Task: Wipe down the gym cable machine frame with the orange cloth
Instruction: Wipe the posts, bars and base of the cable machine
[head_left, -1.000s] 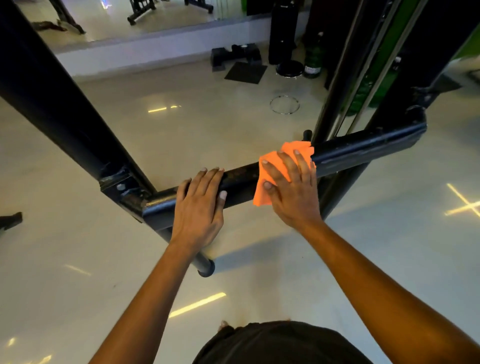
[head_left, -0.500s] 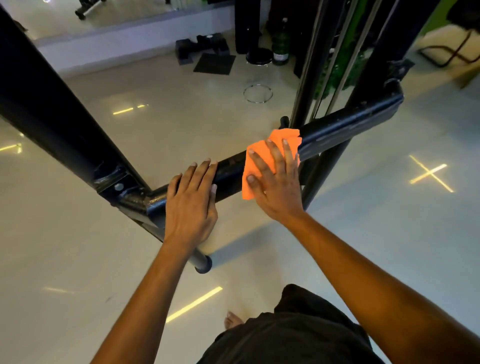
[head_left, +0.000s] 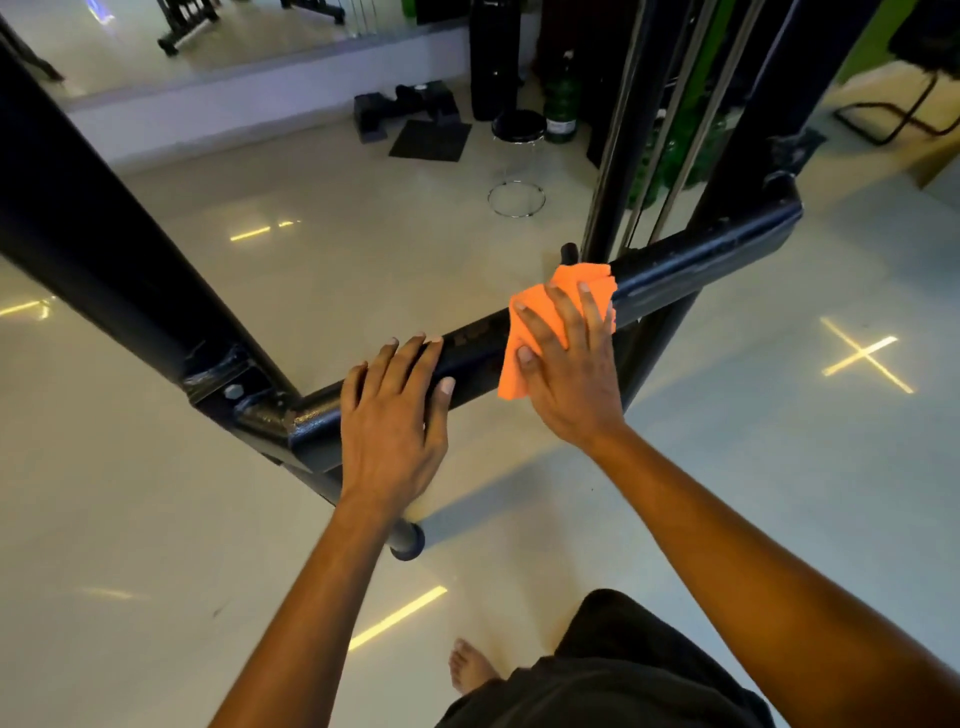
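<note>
A black horizontal bar (head_left: 696, 262) of the cable machine frame runs from the lower left up to the right. An orange cloth (head_left: 530, 322) lies folded over the bar near its middle. My right hand (head_left: 569, 364) presses the cloth flat against the bar with straight, spread fingers. My left hand (head_left: 395, 410) rests flat on the bar's left part, fingers straight, close to the bolted corner joint (head_left: 234, 392). A thick black post (head_left: 88, 249) slants up to the left from that joint.
Upright black posts and steel guide rods (head_left: 623, 156) rise behind the bar at the right. A stool (head_left: 518, 130), a green bottle (head_left: 561, 104), dumbbells (head_left: 371, 117) and a dark mat (head_left: 431, 140) sit on the pale floor beyond. My bare foot (head_left: 467, 670) is below.
My right hand has slid the cloth slightly along the bar; the camera view shifted. My left hand stays resting on the bar's left part.
</note>
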